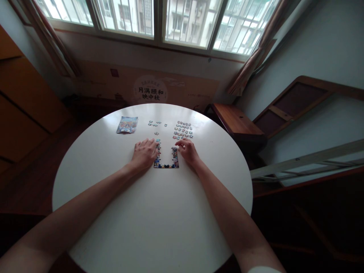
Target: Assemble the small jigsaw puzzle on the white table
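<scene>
White round worktop (148, 212); on it a partly assembled puzzle frame (166, 166), U-shaped, open at the far side. Left hand (145, 152): palm down, fingers over the upper end of the frame's left side. Right hand (187, 150): fingers curled at the top of the right side; whether its grip pinches a piece, cannot tell. Left grip: fingers lightly spread, flat. Loose pieces in rows (183, 130) beyond the right hand; smaller scattered group (155, 123) beyond the frame; picture sheet (127, 124) far left.
</scene>
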The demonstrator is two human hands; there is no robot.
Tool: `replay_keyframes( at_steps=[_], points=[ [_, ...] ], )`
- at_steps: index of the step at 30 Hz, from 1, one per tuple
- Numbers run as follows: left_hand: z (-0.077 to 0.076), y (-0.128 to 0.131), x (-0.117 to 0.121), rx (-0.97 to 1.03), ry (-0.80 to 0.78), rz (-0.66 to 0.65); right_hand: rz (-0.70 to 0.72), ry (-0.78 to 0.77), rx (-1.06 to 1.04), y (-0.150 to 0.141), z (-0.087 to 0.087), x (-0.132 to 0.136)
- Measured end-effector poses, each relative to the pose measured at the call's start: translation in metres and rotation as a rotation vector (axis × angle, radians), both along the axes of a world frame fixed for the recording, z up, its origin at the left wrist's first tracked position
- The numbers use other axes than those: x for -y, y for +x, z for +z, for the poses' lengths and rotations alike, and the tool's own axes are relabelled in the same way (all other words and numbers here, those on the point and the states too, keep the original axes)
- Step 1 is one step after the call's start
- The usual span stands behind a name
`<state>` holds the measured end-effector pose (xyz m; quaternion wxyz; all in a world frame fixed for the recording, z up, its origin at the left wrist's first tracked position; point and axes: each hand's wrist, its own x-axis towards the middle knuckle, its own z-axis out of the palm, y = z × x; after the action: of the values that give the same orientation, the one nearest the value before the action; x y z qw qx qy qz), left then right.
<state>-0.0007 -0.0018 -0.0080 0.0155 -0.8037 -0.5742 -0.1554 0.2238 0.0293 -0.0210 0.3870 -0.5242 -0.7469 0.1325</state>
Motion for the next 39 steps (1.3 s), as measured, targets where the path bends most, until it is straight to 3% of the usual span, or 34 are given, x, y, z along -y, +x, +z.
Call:
replay_keyframes(
  at_steps=[39],
  points=[
    [-0.0010, 0.0001, -0.0007, 0.024, 0.012, -0.004, 0.009, -0.032, 0.123, -0.0015, 0.0031, 0.0037]
  ],
)
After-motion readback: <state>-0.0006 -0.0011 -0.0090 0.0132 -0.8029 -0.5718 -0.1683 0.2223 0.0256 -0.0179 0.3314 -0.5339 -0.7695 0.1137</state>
